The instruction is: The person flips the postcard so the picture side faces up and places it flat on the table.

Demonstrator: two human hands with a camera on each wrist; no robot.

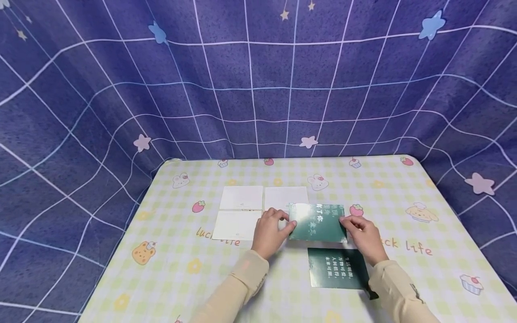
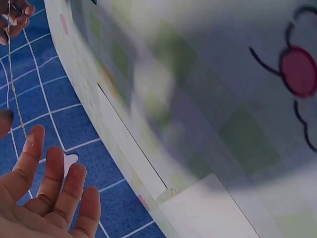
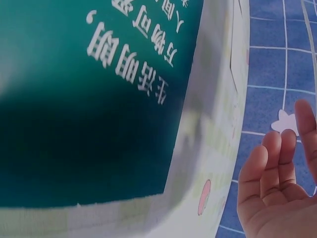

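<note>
A dark green card (image 1: 311, 224) with white Chinese lettering is held over the table between two hands. My left hand (image 1: 271, 231) pinches its left edge, and my right hand (image 1: 365, 237) pinches its right edge. Seen from the left wrist, the card is a thin line beside the left fingers (image 2: 72, 186). Below it lies a second green card (image 1: 337, 269), text side up, its right part overlapped by the right wrist; it fills much of the right wrist view. Three white cards lie beyond and left of the hands: upper left (image 1: 241, 197), lower left (image 1: 236, 225), upper right (image 1: 286, 195).
A pale checked tablecloth (image 1: 169, 269) printed with cartoon animals, strawberries and "luck life" covers the table. Behind the far edge and along both sides hangs a dark blue curtain (image 1: 270, 103) with a white grid and stars.
</note>
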